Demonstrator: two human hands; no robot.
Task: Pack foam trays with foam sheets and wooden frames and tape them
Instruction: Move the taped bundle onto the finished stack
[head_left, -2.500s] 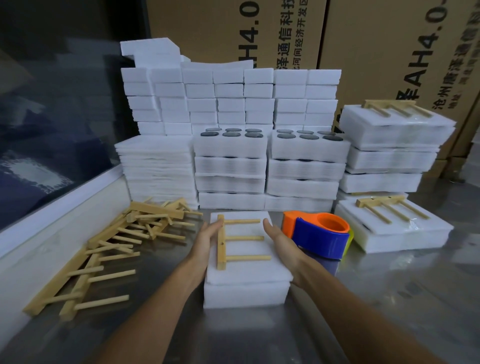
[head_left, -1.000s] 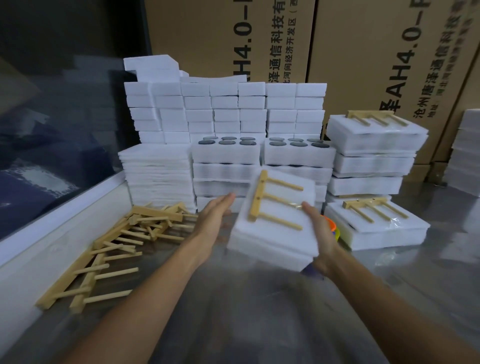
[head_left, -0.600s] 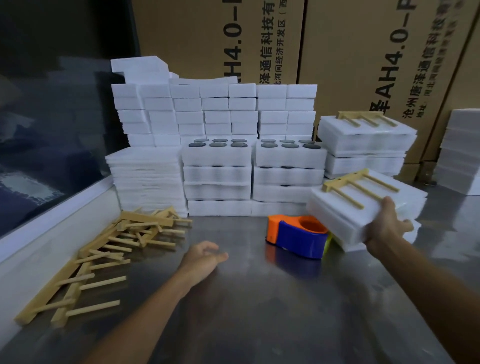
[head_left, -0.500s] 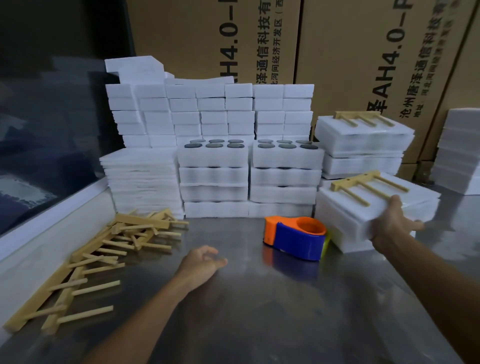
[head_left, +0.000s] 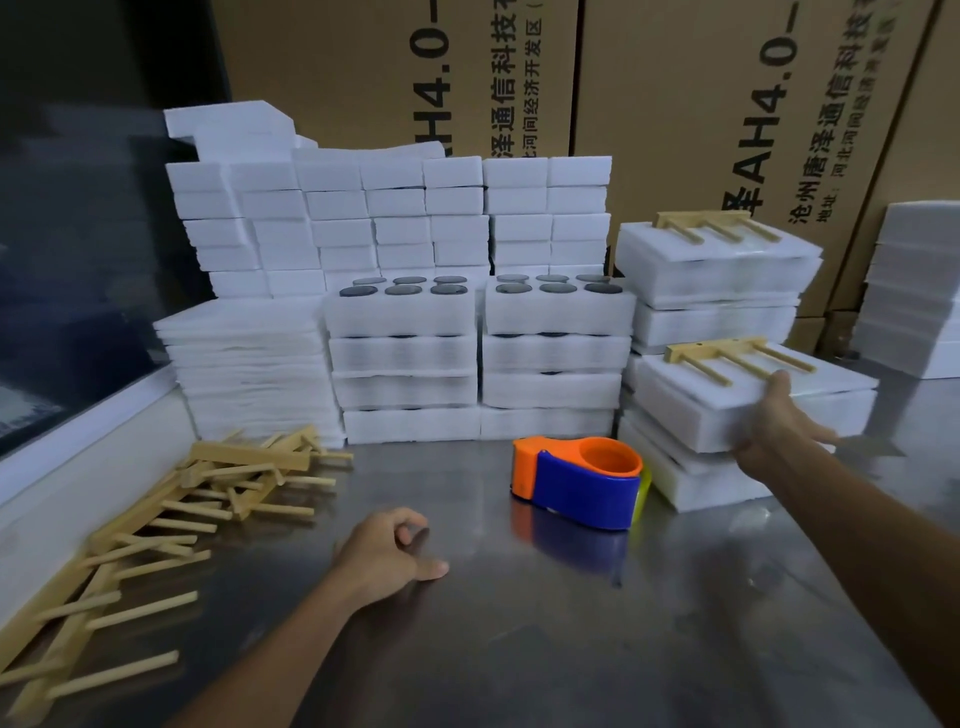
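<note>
Standing between the hands on the steel table (head_left: 519, 649), the orange-and-blue tape dispenser (head_left: 579, 480) has stacked foam trays (head_left: 402, 358) with dark discs in their wells behind it and loose wooden frames (head_left: 171, 514) heaped far to its left. Right of the dispenser, the right hand (head_left: 779, 421) grips a packed foam tray (head_left: 727, 410) topped by a wooden frame (head_left: 727, 358), resting on another tray (head_left: 691, 480). The left hand (head_left: 387, 558) lies near the dispenser, loosely curled, holding nothing.

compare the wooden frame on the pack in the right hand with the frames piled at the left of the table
The frame on the held pack lies alone, flat on white foam, prongs pointing right. The piled frames lie loose on the bare metal table, crossed at mixed angles. The right hand grips that pack; nothing touches the pile. Both are pale wood with prongs.
</note>
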